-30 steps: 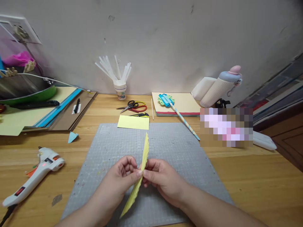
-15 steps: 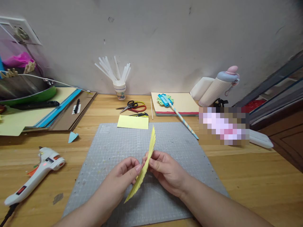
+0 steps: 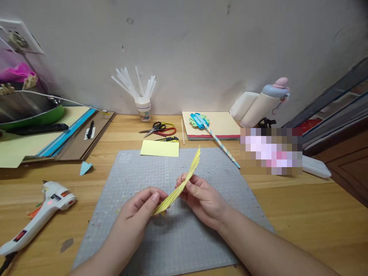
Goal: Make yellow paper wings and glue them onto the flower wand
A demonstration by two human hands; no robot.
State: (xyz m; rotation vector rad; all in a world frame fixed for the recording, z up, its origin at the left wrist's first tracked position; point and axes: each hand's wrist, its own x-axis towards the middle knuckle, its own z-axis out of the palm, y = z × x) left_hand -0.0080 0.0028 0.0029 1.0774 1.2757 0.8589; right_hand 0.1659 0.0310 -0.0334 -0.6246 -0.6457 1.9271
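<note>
On the gray cutting mat (image 3: pixel 228 174), room for passing is running right of the right hand (image 3: pixel 205 201), while that hand, the left hand (image 3: pixel 138 214) and the pleated yellow paper (image 3: pixel 172 197) are blocking the middle. Beyond, a flat yellow sheet (image 3: pixel 159 148), utility knife (image 3: pixel 172 139) and scissors (image 3: pixel 149 132) are standing in the way. A striped stick (image 3: pixel 221 145) is hemming the far right corner; leftward, the glue gun (image 3: pixel 34 224) is obstructing the table (image 3: pixel 299 207).

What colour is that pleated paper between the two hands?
The pleated paper is yellow, with narrow folds running along it. It shows best in the head view.
</note>
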